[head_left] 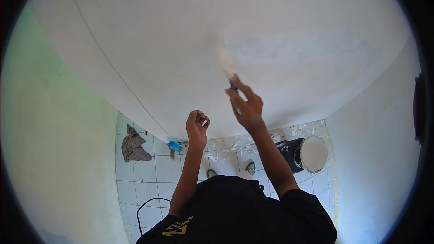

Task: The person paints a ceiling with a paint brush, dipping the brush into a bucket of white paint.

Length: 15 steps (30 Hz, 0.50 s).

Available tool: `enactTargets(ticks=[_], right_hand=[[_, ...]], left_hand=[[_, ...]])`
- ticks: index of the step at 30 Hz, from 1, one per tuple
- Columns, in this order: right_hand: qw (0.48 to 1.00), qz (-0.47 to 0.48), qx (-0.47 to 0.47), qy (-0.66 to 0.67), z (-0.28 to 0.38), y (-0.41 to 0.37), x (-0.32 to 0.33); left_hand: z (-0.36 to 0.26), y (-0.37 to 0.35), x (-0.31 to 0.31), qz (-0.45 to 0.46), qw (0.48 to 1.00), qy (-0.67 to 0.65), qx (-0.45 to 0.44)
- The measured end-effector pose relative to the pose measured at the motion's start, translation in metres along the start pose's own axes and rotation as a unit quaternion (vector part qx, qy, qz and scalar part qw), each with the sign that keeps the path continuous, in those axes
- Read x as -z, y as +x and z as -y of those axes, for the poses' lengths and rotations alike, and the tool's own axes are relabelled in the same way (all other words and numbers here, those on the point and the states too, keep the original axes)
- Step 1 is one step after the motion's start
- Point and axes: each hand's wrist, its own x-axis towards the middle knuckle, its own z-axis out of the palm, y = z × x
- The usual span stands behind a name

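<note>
A paintbrush (232, 82) with a blue handle is gripped in my right hand (248, 107), its pale bristles blurred against the white wall (181, 40). Lower and to the left, my left hand (197, 129) is raised in front of the wall with its fingers curled. I cannot make out anything inside those fingers. Faint bluish patches show on the wall to the right of the brush.
On the tiled floor (168, 168), a brown cloth (134, 146) lies at left and a blue object (174, 146) sits near the wall base. At right stands a black bucket (291, 153) beside a round white-topped container (313, 154). A thin cable (105, 55) hangs along the wall.
</note>
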Motion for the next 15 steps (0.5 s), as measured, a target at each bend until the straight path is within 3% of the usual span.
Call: enactTargets(ticks=[2, 5, 7, 8, 10, 12, 15], right_hand=[[0.999, -0.01, 0.009, -0.035, -0.006, 0.012, 0.003], [0.997, 0.059, 0.006, -0.039, -0.027, 0.002, -0.007], [0.977, 0.212, -0.003, -0.035, -0.028, -0.001, -0.005], [0.977, 0.212, 0.002, -0.034, -0.026, 0.001, 0.001], [0.947, 0.32, -0.038, -0.02, -0.021, 0.011, 0.02], [0.928, 0.366, -0.065, 0.005, -0.022, 0.041, 0.038], [0.938, 0.344, 0.024, 0.009, -0.047, 0.085, 0.034]], left_hand=[[-0.001, -0.002, 0.0, -0.002, 1.0, 0.002, -0.002], [-0.001, -0.002, 0.002, 0.001, 1.0, 0.005, -0.005], [-0.003, -0.003, 0.003, 0.004, 1.0, 0.002, -0.009], [-0.004, -0.004, 0.002, -0.003, 1.0, -0.002, -0.013], [-0.005, -0.004, 0.0, -0.012, 1.0, -0.006, -0.02], [-0.003, -0.004, 0.001, -0.001, 1.0, -0.006, -0.017], [-0.005, -0.005, -0.001, -0.007, 1.0, 0.001, -0.018]])
